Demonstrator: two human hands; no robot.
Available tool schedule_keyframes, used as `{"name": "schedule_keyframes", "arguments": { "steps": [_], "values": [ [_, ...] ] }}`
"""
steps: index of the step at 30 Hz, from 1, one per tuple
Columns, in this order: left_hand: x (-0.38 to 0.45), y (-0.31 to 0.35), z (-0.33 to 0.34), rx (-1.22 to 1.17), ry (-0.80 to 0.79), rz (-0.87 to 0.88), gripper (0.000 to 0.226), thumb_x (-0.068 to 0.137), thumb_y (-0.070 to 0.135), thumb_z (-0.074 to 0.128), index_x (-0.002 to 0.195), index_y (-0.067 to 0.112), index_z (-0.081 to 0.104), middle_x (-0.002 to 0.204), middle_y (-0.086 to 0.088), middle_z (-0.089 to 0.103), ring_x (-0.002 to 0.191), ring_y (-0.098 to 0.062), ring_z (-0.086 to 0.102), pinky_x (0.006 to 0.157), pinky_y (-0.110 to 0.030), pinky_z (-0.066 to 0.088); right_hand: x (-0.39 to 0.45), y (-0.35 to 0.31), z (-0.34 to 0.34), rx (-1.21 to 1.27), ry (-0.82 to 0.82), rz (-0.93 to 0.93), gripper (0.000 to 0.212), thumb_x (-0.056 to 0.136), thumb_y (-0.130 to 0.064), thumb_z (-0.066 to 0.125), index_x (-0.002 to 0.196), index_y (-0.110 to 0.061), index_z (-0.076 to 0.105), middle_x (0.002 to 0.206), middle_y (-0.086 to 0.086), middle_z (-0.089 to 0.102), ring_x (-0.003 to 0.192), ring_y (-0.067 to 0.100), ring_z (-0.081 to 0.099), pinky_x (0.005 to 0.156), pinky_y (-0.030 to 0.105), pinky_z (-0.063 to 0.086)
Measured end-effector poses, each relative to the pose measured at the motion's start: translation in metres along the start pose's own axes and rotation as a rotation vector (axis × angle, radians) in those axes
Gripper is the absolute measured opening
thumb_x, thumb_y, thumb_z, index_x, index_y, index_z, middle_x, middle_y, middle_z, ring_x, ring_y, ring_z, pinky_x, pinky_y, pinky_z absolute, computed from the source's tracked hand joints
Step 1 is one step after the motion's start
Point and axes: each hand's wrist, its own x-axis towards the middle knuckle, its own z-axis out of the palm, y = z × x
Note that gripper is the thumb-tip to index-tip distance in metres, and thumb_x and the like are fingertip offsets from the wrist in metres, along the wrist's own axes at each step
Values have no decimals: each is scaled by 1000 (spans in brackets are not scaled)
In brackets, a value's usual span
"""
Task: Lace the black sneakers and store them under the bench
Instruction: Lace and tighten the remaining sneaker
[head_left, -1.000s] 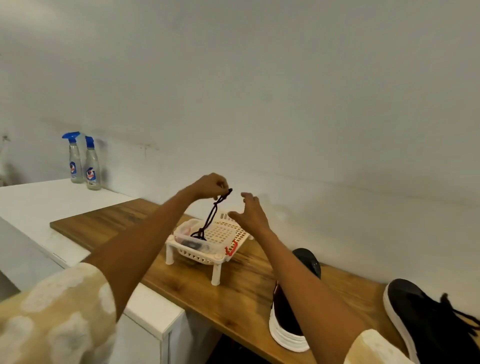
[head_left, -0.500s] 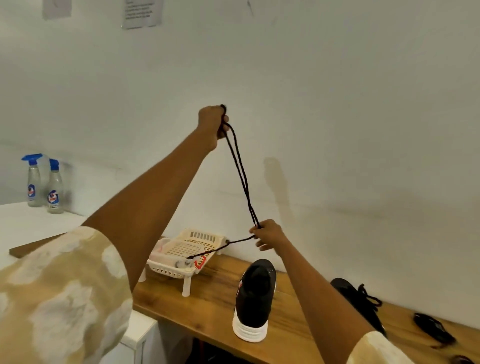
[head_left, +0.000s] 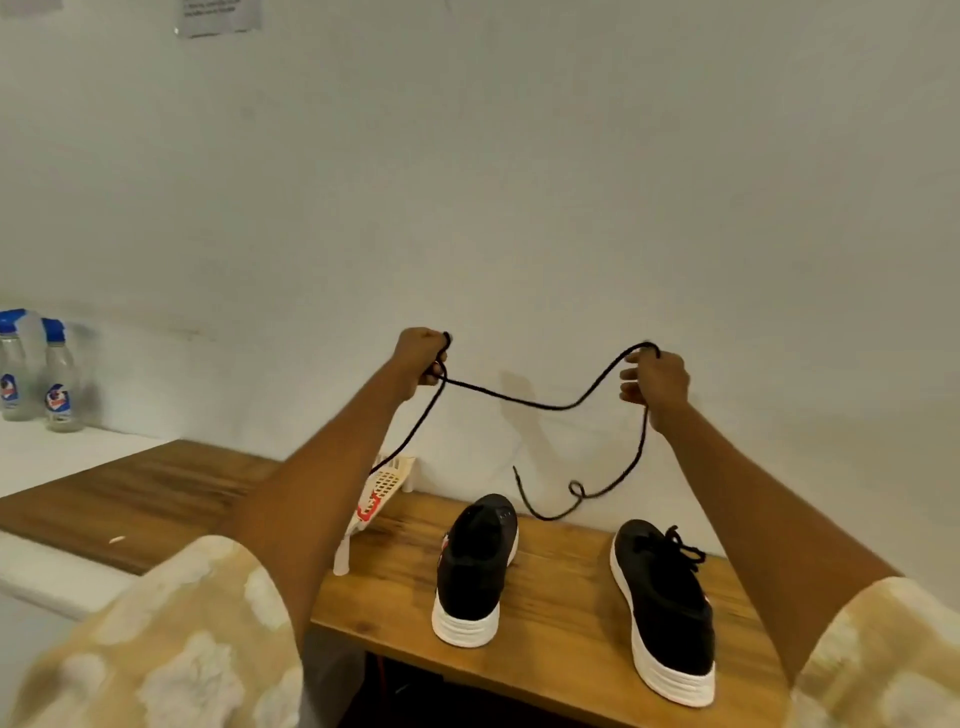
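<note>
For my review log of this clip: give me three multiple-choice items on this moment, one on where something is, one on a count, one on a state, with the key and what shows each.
1. Where do the two black sneakers stand?
A. on the wooden bench top
B. under the bench
C. on the white counter

2. How many spray bottles stand at the far left?
A. one
B. two
C. four

3. What is the state of the black shoelace?
A. threaded through the left sneaker
B. lying in the basket
C. held up in the air between both hands

Key:
1 A: the left sneaker and the right sneaker both rest on the wooden bench top.
2 B: two spray bottles with blue caps stand by the wall.
3 C: the left hand and right hand each grip the black shoelace, which sags between them above the sneakers.
</note>
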Motion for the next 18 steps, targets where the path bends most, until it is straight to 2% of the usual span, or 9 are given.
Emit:
{"name": "schedule_keyframes", "arguments": {
  "steps": [3, 6, 8, 10, 11, 13, 15, 17, 18],
  "values": [
    [-5, -2, 42, -7, -143, 15, 20, 97, 17, 52, 78, 11, 49, 67, -6, 48, 30, -5, 44, 35, -15, 37, -10, 18, 4, -20, -161, 62, 42, 102, -36, 32, 89, -6, 58, 66, 11, 60, 51, 22, 52, 45, 25, 44],
    [-13, 4, 82, -11, -293, 51, 13, 96, 18, 54, 90, 7, 52, 76, -7, 54, 43, -10, 57, 41, -20, 47, -9, 54, 4, -461, -216, 40, 29, 99, -21, 40, 107, 0, 58, 78, 14, 66, 57, 23, 49, 52, 29, 39],
    [-15, 2, 104, 75, -371, 77, 11, 93, 18, 58, 95, 8, 56, 87, -6, 56, 59, -15, 59, 46, -23, 51, -14, 80, 6, -748, -381, 88, 25, 95, -9, 45, 112, 6, 56, 99, 24, 66, 56, 22, 45, 50, 28, 37],
    [-17, -7, 120, 273, -383, 135, 13, 90, 21, 63, 96, 10, 61, 95, -5, 54, 69, -15, 51, 50, -24, 47, -24, 95, 7, -852, -542, 145, 27, 95, -4, 41, 116, 8, 52, 108, 24, 62, 57, 18, 43, 48, 26, 34],
    [-18, -12, 127, 353, -381, 165, 15, 89, 22, 64, 97, 9, 64, 95, -4, 53, 70, -14, 48, 50, -24, 44, -28, 100, 6, -872, -614, 162, 34, 95, -4, 40, 127, 5, 46, 112, 21, 58, 64, 18, 48, 53, 27, 37],
    [-15, -26, 140, 399, -381, 167, 22, 89, 22, 65, 103, 5, 66, 87, -3, 53, 65, -15, 48, 48, -24, 44, -26, 107, 4, -882, -757, 148, 55, 92, -9, 49, 144, -7, 29, 132, 17, 43, 100, 24, 52, 78, 33, 46],
    [-15, -36, 146, 407, -394, 137, 24, 90, 20, 63, 105, 2, 65, 74, -4, 55, 57, -16, 50, 48, -25, 49, -27, 106, -3, -766, -754, 64, 67, 89, -17, 59, 147, -15, 25, 141, 12, 29, 126, 28, 39, 101, 38, 39],
    [-16, -47, 155, 497, -379, 128, 21, 90, 22, 61, 100, 4, 64, 74, -3, 58, 61, -17, 54, 55, -28, 51, -27, 102, -10, -503, -707, 44, 57, 90, -24, 60, 142, -21, 34, 134, 8, 36, 120, 24, 43, 96, 36, 41],
    [-16, -52, 159, 558, -353, 133, 18, 89, 24, 61, 95, 8, 63, 77, -2, 58, 65, -18, 55, 57, -29, 51, -28, 100, -13, -384, -705, 48, 45, 92, -26, 57, 135, -21, 44, 125, 6, 46, 107, 20, 50, 85, 32, 44]
  ]
}}
